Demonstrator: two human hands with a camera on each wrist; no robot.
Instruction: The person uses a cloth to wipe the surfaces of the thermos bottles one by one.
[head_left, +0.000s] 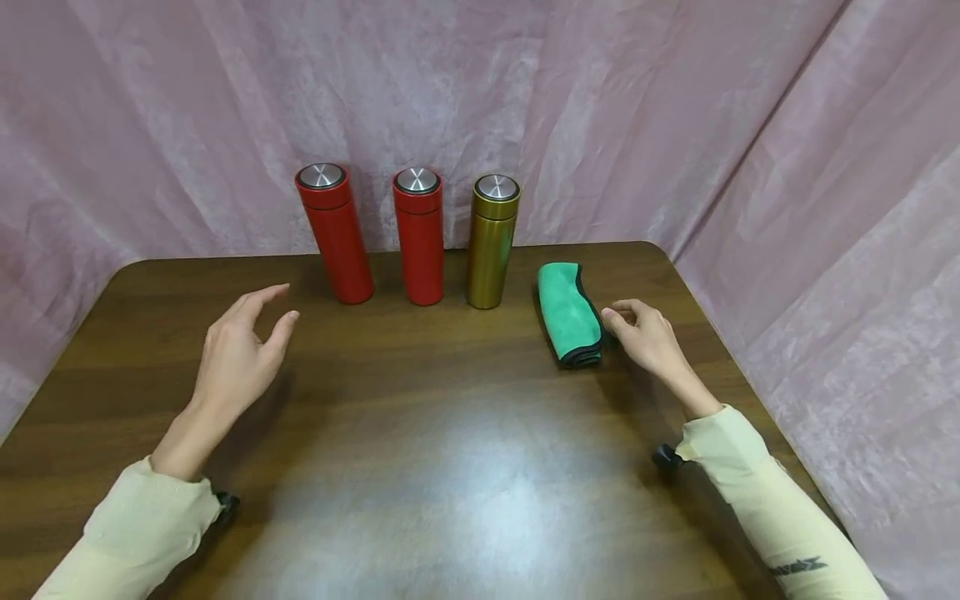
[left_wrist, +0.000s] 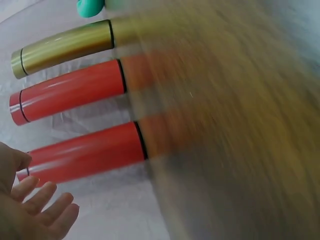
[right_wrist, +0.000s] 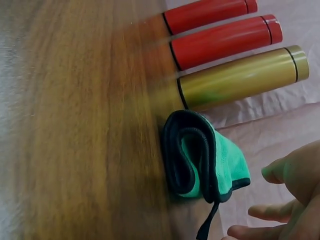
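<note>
Two red thermos bottles, a left one [head_left: 341,246] and a middle one [head_left: 421,246], stand upright with a gold thermos bottle [head_left: 491,254] to their right. Right of the bottles lies a folded green cloth [head_left: 570,308] with black edging. My left hand [head_left: 236,354], fingers spread from the thumb, hovers over the table left of the left red bottle and holds nothing. Close beside the cloth's right edge is my right hand [head_left: 645,337], its fingers loosely bent and apart from the cloth in the right wrist view.
The brown wooden table [head_left: 420,417] has rounded far corners. A pink curtain [head_left: 450,100] hangs right behind the bottles, and another curtain [head_left: 847,250] runs along the right side. Light glares off the table's front middle.
</note>
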